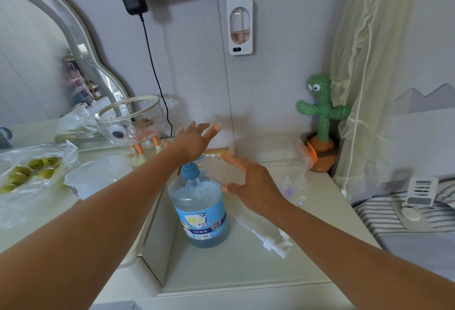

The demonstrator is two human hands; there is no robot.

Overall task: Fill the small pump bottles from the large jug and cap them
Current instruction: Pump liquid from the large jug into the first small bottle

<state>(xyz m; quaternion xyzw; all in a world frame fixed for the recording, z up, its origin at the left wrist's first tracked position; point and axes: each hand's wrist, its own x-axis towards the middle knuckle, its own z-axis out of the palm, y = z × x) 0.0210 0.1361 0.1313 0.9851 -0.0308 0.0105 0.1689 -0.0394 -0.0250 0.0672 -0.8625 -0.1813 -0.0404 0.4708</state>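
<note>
The large jug (200,213) of blue liquid stands upright in the middle of the lower white counter, with a blue cap (190,170) on top. My left hand (194,141) hovers above and behind the cap, fingers spread and holding nothing. Just right of the jug's shoulder, my right hand (251,184) grips a blurred clear plastic piece (221,171) with an orange bit at its top; what it is cannot be made out. A small clear bottle (293,184) and a small cap (301,200) sit to the right. White pump heads (270,238) lie on the counter near my right forearm.
A clear box with orange clips (270,147) stands against the back wall beside a cactus toy (320,115). To the left are a glass bowl (130,120), a white tub (98,179) and a bag of green fruit (29,174). A curtain (369,75) hangs at right.
</note>
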